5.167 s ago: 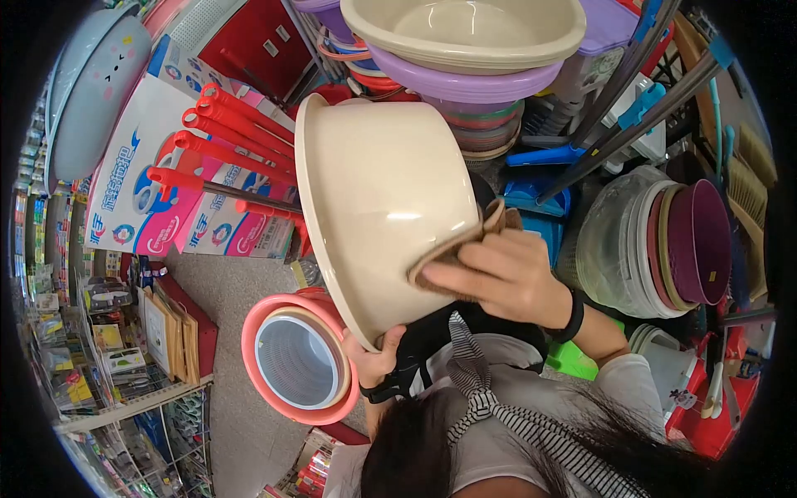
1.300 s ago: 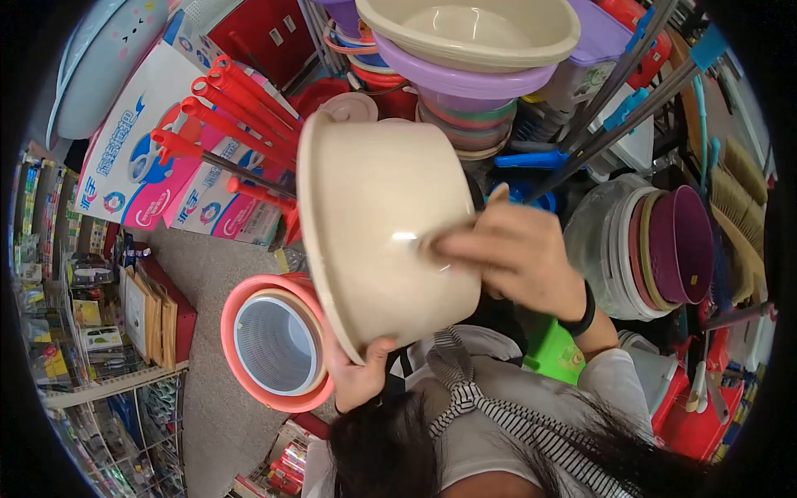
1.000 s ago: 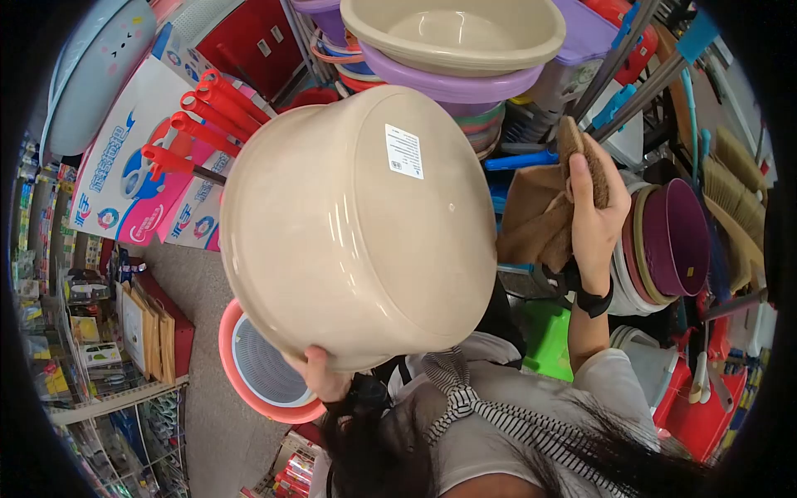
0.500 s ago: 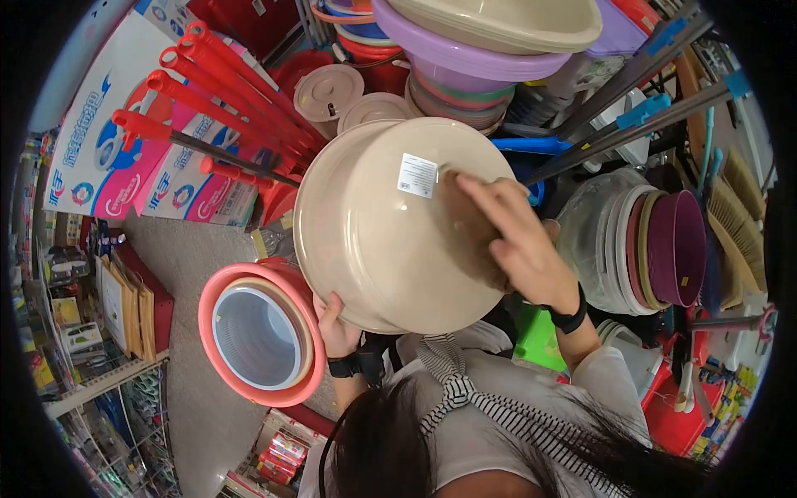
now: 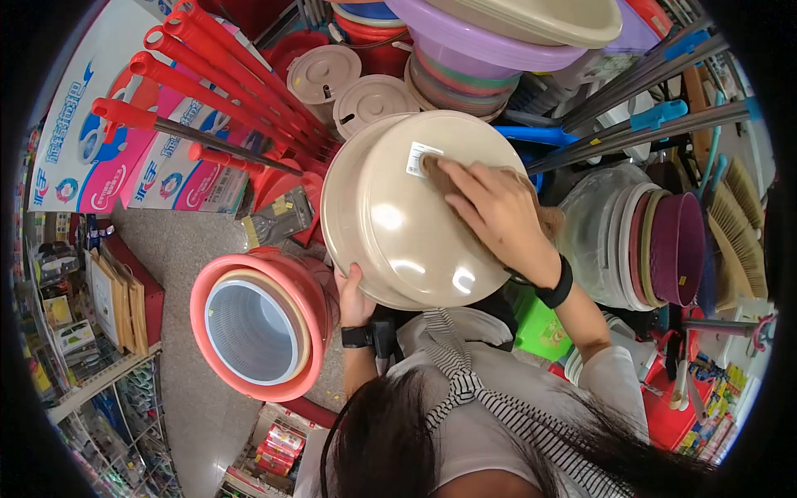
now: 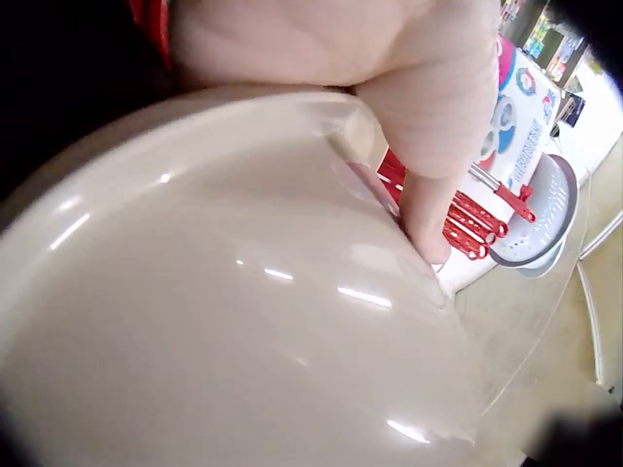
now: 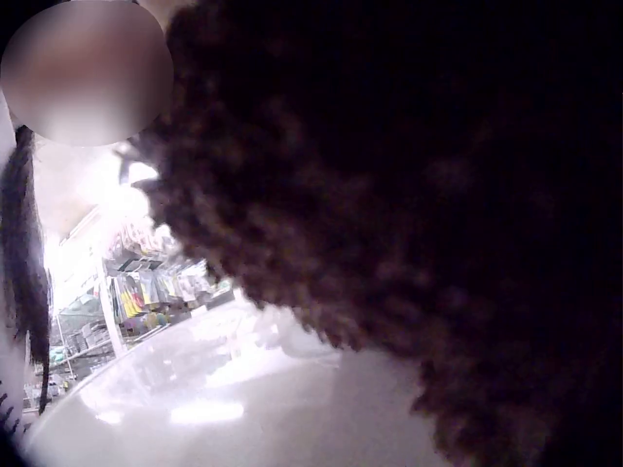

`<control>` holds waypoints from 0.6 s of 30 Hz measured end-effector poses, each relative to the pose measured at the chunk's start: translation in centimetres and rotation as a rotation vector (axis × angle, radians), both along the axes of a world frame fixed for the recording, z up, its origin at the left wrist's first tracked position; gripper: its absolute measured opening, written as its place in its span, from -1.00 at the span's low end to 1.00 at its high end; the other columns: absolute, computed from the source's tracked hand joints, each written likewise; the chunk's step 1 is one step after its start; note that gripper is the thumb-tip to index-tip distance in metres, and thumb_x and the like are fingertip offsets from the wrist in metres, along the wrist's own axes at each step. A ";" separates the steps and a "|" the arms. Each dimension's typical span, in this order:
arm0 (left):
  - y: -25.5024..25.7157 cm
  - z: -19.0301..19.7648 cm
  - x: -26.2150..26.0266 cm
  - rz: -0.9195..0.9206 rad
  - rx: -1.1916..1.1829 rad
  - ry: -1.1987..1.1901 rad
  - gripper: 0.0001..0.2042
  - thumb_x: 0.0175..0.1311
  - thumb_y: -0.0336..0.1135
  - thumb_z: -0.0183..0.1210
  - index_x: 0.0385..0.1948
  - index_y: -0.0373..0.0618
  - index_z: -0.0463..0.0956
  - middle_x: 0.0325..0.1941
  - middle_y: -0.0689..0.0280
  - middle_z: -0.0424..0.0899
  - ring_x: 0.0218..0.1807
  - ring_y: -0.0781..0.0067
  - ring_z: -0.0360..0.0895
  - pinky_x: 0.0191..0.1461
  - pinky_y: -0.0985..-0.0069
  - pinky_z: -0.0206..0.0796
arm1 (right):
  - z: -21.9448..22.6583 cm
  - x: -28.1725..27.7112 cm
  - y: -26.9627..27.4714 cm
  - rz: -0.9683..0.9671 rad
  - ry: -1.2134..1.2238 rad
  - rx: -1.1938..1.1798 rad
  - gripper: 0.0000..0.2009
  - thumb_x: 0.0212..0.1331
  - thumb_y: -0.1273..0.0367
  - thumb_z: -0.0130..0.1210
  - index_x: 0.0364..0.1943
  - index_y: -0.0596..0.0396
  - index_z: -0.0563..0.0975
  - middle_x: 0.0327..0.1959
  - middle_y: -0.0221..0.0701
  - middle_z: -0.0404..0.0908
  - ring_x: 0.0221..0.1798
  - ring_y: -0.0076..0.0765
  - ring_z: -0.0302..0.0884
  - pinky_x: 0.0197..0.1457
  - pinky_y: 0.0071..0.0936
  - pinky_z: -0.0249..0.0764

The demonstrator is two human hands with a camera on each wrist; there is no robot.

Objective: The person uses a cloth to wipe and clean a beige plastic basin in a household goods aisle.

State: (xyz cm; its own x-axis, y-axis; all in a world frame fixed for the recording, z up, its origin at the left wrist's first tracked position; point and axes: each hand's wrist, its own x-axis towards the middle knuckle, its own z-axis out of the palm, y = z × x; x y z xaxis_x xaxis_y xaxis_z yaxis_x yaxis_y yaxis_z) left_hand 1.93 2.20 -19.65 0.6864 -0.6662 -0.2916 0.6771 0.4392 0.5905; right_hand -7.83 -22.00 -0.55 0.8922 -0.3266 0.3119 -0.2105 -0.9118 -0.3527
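Note:
A glossy beige plastic basin [image 5: 390,220] is held tilted in front of the body, its base facing up and a white label [image 5: 416,158] stuck on it. My left hand [image 5: 355,300] grips its rim at the lower left. In the left wrist view the left hand [image 6: 428,107] reaches over the edge of the basin [image 6: 195,321]. Fingers of my right hand [image 5: 510,217] press a folded brown cloth [image 5: 438,176] against the base, beside the label. The dark, fuzzy cloth [image 7: 292,214] fills most of the right wrist view and hides the right fingers there.
A pink tub [image 5: 203,332] with a light-blue basket [image 5: 249,332] nested inside stands on the floor at left. Behind are red-handled poles [image 5: 224,75], lidded buckets [image 5: 374,104] and stacked basins [image 5: 498,41]. Long-handled dustpans and nested wastebaskets [image 5: 677,249] stand at right.
The right hand first rubbed the basin's side, then lifted the cloth away and brought it onto the base. The left hand has turned the basin so its labelled base shows.

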 end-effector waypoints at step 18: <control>-1.1 -4.2 -0.9 -0.027 -0.009 -0.003 -0.44 0.39 -0.14 0.14 0.31 -0.22 0.19 0.24 0.16 0.50 0.19 0.21 0.51 0.28 0.21 0.36 | -2.4 7.5 3.4 0.228 0.046 -0.094 -0.63 0.03 0.39 0.13 0.00 0.00 0.56 -0.37 -0.38 0.53 -0.31 -0.24 0.61 -0.24 -0.34 0.50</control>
